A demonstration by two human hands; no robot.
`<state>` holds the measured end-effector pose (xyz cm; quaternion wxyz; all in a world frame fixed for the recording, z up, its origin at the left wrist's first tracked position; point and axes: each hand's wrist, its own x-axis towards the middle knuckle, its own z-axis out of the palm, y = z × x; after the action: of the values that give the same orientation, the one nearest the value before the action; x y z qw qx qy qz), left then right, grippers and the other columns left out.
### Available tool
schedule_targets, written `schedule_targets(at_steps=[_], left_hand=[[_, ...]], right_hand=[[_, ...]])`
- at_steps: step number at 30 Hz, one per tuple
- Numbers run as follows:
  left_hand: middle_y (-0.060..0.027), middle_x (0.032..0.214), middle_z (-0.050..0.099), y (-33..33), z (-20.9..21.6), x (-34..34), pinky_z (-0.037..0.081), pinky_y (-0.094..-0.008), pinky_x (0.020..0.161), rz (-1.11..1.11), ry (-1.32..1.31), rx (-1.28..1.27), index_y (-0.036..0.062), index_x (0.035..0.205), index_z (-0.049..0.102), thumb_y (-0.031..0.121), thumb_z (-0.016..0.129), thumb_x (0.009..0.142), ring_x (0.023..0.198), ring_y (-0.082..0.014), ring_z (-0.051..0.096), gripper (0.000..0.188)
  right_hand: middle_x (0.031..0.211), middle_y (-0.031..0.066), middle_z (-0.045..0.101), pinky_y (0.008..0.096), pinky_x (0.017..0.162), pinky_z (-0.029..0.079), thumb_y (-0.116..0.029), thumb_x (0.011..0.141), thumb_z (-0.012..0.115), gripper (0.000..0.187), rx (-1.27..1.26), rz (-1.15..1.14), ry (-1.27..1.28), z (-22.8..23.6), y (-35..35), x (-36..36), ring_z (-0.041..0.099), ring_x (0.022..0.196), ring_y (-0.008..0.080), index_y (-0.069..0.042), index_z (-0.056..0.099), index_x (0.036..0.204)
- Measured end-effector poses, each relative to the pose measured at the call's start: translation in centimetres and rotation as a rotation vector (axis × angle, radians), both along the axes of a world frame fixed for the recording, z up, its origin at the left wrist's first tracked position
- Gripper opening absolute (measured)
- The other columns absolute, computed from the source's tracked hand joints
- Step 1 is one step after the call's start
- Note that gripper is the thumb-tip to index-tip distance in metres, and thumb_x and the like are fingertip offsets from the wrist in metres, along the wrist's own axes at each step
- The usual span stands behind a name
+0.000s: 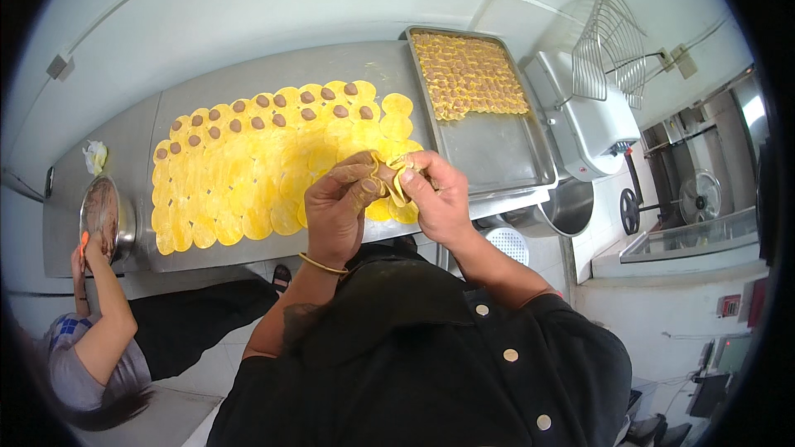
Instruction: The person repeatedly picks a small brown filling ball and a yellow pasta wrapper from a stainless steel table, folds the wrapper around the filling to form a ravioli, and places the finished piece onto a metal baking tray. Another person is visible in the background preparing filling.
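My left hand point(341, 199) and my right hand point(441, 199) meet above the near edge of the steel table, fingers pinching the folded edges of a yellow dumpling point(391, 180) between them. Part of the dumpling is hidden behind my fingers. Beneath and to the left, many thin yellow dough rounds point(240, 182) lie overlapping on the table. Small brown dabs of filling point(309, 114) sit on the rounds in the far rows. At the far right of the table a metal tray point(489, 149) holds rows of open-topped dumplings point(468, 74) in its far part.
At the left, a co-worker's hand point(97, 242) reaches into a metal bowl point(124, 219) of brown filling. A crumpled wrapper point(94, 156) lies behind the bowl. Right of the tray stands a mixer point(582, 120) with a wire guard point(610, 54); a large metal pot point(567, 211) is below it.
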<state>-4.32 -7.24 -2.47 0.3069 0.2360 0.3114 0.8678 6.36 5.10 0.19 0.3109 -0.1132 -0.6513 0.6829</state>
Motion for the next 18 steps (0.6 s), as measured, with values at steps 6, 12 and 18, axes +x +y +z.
schedule_targets(at_steps=[6, 12, 18], left_hand=[[-0.016, 0.12, 0.071, -0.3, 0.6, -0.5, 0.063, -0.0383, 0.093, -0.069, -0.016, 0.109, 0.0009, 0.115, 0.069, -0.007, 0.061, 0.098, 0.109, -0.0249, 0.071, 0.02], [-0.016, 0.122, 0.07, -1.7, 1.5, -0.6, 0.059, -0.0419, 0.102, -0.106, 0.009, -0.016, 0.0003, 0.112, 0.067, -0.007, 0.06, 0.099, 0.112, -0.0264, 0.07, 0.017], [-0.0165, 0.124, 0.069, -0.6, 2.1, -0.6, 0.057, -0.0395, 0.103, 0.193, 0.334, -0.055, -0.0002, 0.112, 0.065, -0.012, 0.062, 0.096, 0.113, -0.0262, 0.07, 0.02]], right_hand=[[0.087, -0.0013, 0.062, 0.0251, 0.069, 0.048, -0.007, 0.098, 0.066, 0.012, -0.215, -0.017, 0.029, 2.0, -0.9, -0.2, 0.057, 0.076, 0.0071, -0.001, 0.063, 0.107], [0.078, 0.0027, 0.062, 0.0283, 0.065, 0.047, -0.01, 0.091, 0.074, 0.014, 0.6, -0.066, -0.035, 3.1, 0.4, 1.0, 0.058, 0.073, 0.0092, 0.0, 0.066, 0.097], [0.074, 0.0075, 0.062, 0.0301, 0.063, 0.047, -0.007, 0.087, 0.076, 0.013, 0.494, -0.229, 0.004, 2.8, -0.6, 0.0, 0.06, 0.067, 0.0171, 0.0, 0.067, 0.09]])
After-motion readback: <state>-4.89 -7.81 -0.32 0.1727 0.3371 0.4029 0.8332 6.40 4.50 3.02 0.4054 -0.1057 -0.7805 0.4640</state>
